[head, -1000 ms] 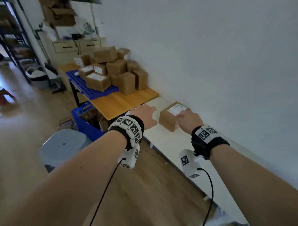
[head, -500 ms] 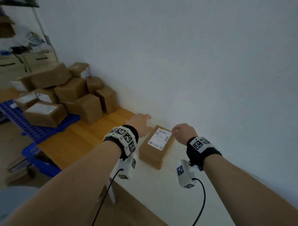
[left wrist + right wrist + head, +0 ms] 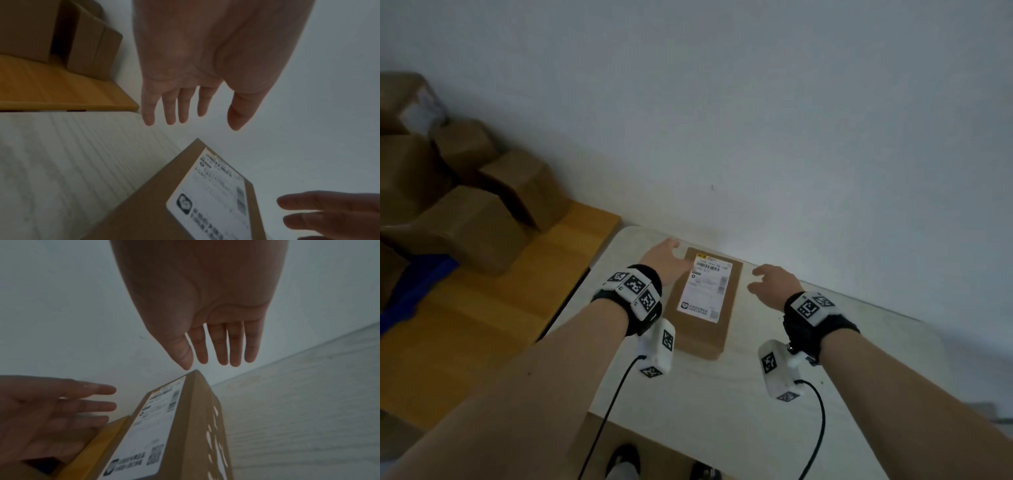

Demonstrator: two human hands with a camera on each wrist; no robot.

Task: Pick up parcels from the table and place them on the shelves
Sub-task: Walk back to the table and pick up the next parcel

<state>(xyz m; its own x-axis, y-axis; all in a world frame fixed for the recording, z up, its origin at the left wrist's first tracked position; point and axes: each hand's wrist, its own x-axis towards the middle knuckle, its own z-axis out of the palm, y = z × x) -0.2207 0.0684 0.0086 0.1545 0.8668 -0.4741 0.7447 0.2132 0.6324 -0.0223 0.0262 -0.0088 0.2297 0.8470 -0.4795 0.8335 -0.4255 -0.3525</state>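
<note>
A brown cardboard parcel [image 3: 705, 301] with a white shipping label lies flat on the white table [image 3: 722, 404], close to the wall. My left hand [image 3: 666, 260] hovers at the parcel's far left corner, fingers straight and spread, holding nothing. My right hand [image 3: 770, 282] hangs just right of the parcel, also open and apart from it. In the left wrist view the left hand [image 3: 189, 113] is above the table beyond the parcel [image 3: 185, 203]. In the right wrist view the right hand [image 3: 218, 353] sits above the parcel's [image 3: 174, 426] far corner.
A wooden table [image 3: 482, 325] adjoins on the left, carrying a pile of several brown boxes [image 3: 465, 226] and a blue pallet [image 3: 417, 284]. A plain wall [image 3: 791, 137] runs right behind both tables. My shoes [image 3: 623, 462] show at the white table's near edge.
I have stepped closer and now look straight down on the parcel. Both hands have come off it and spread apart to its two sides.
</note>
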